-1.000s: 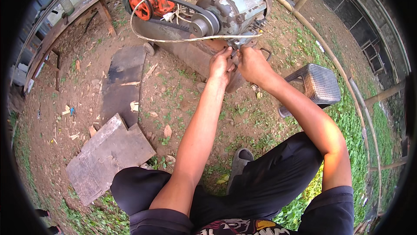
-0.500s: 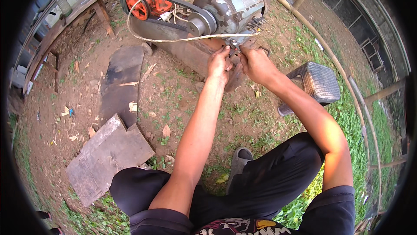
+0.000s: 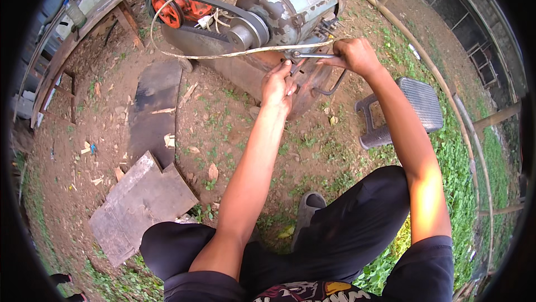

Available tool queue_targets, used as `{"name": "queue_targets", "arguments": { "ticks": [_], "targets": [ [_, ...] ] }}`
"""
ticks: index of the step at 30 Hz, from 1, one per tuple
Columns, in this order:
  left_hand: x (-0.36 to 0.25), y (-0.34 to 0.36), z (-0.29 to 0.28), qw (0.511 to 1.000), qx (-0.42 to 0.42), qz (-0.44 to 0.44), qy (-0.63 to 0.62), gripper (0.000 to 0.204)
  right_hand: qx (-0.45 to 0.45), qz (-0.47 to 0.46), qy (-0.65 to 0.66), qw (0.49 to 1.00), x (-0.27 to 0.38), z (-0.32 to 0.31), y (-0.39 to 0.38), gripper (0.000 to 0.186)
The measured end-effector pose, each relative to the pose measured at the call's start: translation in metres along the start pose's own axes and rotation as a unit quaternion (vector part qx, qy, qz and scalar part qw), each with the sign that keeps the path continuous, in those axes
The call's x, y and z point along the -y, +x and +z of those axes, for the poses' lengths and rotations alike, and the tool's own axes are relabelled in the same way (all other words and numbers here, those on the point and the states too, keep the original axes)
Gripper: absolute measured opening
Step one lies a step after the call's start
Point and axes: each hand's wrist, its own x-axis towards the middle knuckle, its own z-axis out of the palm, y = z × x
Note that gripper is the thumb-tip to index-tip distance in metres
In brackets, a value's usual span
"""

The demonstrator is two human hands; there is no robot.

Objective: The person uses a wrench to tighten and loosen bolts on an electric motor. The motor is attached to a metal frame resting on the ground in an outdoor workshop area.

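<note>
My right hand (image 3: pixel 357 55) grips a silver wrench (image 3: pixel 315 55), whose head sits on a bolt below the worn grey-blue motor (image 3: pixel 290 9). Lower and to the left, my left hand (image 3: pixel 276 84) is closed at the same mount, on something too hidden to name. The motor, with its pulley (image 3: pixel 243 38) and black belt, stands on a rusty tank (image 3: pixel 201 48) beside an orange compressor pump (image 3: pixel 192 6). A pale cable (image 3: pixel 223 54) loops across the front of the pulley and mount. A bent metal handle (image 3: pixel 335 87) projects from the tank's end below my right hand.
A woven-pattern plastic stool (image 3: pixel 416 104) stands right of the tank. Worn boards (image 3: pixel 139 207) and a dark sheet (image 3: pixel 151 90) lie on the dirt at left. A wooden bench (image 3: pixel 97 14) is at upper left, bamboo poles (image 3: pixel 430 65) along the right.
My right hand has swung up and to the right with the wrench, bringing its shaft into view. My left hand has shifted slightly left and down, still at the mount.
</note>
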Motion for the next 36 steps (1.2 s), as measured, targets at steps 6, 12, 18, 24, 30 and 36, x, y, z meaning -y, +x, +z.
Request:
{"name": "queue_targets", "arguments": {
  "ticks": [6,12,18,24,30,36],
  "targets": [
    [-0.002,0.000,-0.012,0.999,0.028,0.001,0.037,0.021,-0.067,-0.020,-0.035,0.997,-0.043,0.031,0.022,0.064],
    [-0.002,-0.003,-0.006,0.999,0.019,-0.007,0.047,0.019,-0.042,-0.062,-0.102,0.992,-0.070,0.055,0.035,0.065],
    [-0.007,-0.005,-0.006,0.999,0.001,0.002,0.046,0.018,-0.035,-0.061,-0.044,0.997,-0.030,0.030,0.020,0.050],
    [-0.001,0.003,-0.011,0.999,0.040,0.013,0.027,0.021,-0.096,-0.073,-0.019,0.993,-0.009,0.003,-0.005,0.025],
    [0.003,0.002,-0.011,0.999,0.039,0.009,0.015,0.021,-0.064,-0.044,0.037,0.996,0.017,-0.011,-0.015,0.026],
    [0.003,0.001,-0.007,0.999,0.040,0.000,0.026,0.018,-0.023,0.055,0.122,0.991,0.046,0.002,-0.005,0.027]
  ]
}}
